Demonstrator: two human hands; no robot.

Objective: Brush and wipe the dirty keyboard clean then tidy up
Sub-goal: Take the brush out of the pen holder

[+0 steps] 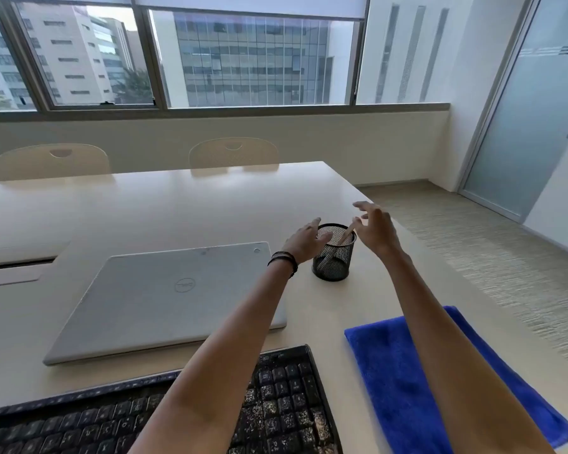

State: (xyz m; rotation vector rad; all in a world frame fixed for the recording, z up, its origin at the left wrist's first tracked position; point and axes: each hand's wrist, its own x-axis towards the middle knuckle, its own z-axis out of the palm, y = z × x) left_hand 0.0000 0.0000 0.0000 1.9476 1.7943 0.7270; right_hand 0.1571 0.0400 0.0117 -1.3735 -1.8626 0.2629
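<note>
A black keyboard (286,407) speckled with pale crumbs lies at the near edge of the table, partly hidden under my left forearm. A folded blue cloth (394,371) lies to its right. Farther back stands a black mesh cup (333,257) with a light wooden handle (347,233) sticking out of it. My left hand (304,241) is against the cup's left rim, fingers extended. Just right of the cup hovers my right hand (376,229), fingers spread and loosely bent, holding nothing, its fingertips close to the wooden handle.
A closed silver laptop (164,299) lies left of the cup, behind the keyboard. The cream table (177,208) ends in an edge just right of the cloth. Two beige chairs (233,154) stand at the far side under the windows.
</note>
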